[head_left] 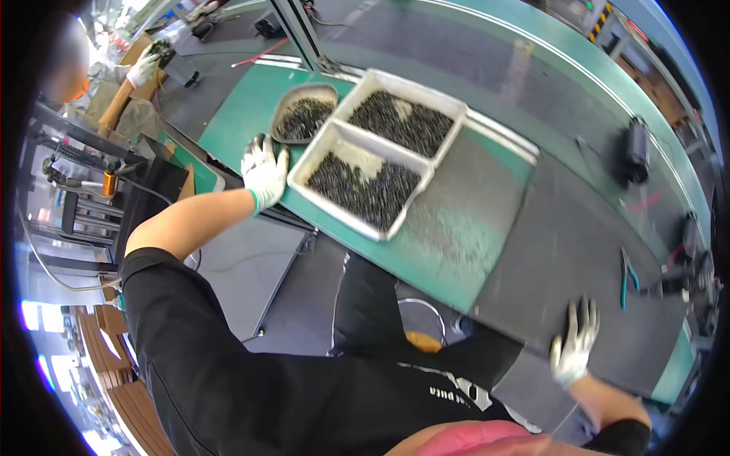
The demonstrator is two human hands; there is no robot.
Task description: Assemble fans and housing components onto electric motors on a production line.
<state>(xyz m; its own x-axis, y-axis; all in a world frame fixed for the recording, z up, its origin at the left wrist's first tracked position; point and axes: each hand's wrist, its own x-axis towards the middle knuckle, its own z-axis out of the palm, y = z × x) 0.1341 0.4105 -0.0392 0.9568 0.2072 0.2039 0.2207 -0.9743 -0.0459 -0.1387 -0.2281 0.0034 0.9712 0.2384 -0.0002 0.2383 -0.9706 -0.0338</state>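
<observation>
My left hand (265,172), in a white glove with dark fingertips, lies with fingers spread on the green tabletop's near edge. It holds nothing. Beside it are a rounded tray (280,102) with small dark parts and a white rectangular bin (332,210) filled with many small black pieces. A second white bin (456,129) of similar pieces stands against the first, farther back. My right hand (576,342), gloved the same way, rests open on a dark mat (525,281), fingers stretched out and nothing in them.
Blue-handled pliers (625,281) lie on the mat beyond my right hand. A black cylindrical tool (637,150) stands farther back at the right. A metal post (295,34) rises behind the bins. At the upper left, a co-worker's gloved hand (142,68) holds something dark.
</observation>
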